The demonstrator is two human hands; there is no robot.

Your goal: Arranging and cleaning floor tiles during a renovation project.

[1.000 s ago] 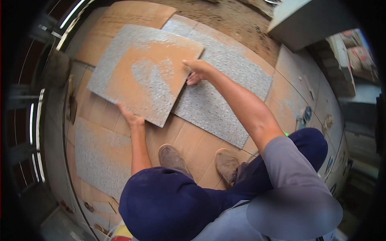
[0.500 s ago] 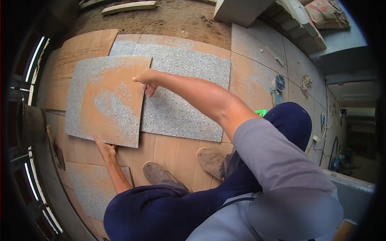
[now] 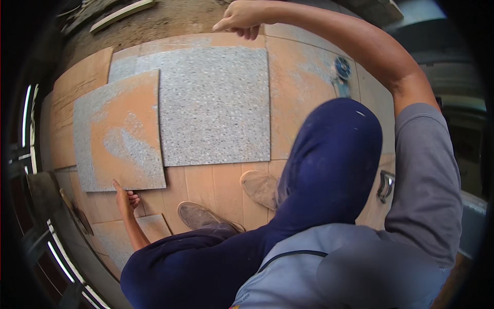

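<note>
My left hand (image 3: pixel 126 200) grips the near edge of a square speckled grey tile (image 3: pixel 138 110) partly covered in orange dust. The thumb lies on the top face and the other fingers curl at the edge. This tile overlaps the left side of a larger-looking speckled grey tile (image 3: pixel 216 103) lying flat. My right hand (image 3: pixel 241 19) is stretched out over the far edge of that flat tile, touching neither tile. Its thumb side points left, the other fingers hang loosely bent and apart, and nothing shows in them.
A brown board (image 3: pixel 80 98) lies at the left, with another tile (image 3: pixel 121 239) near my left knee. A blue round-headed power tool (image 3: pixel 342 72) rests on the dusty floor at right. A wooden strip (image 3: pixel 122 14) lies on bare soil. My shoes (image 3: pixel 260 188) stand on wood-look floor tiles.
My right hand has left the right edge of the dusty tile and swung far and to the right. The left hand keeps hold of the tile; the view has shifted.
</note>
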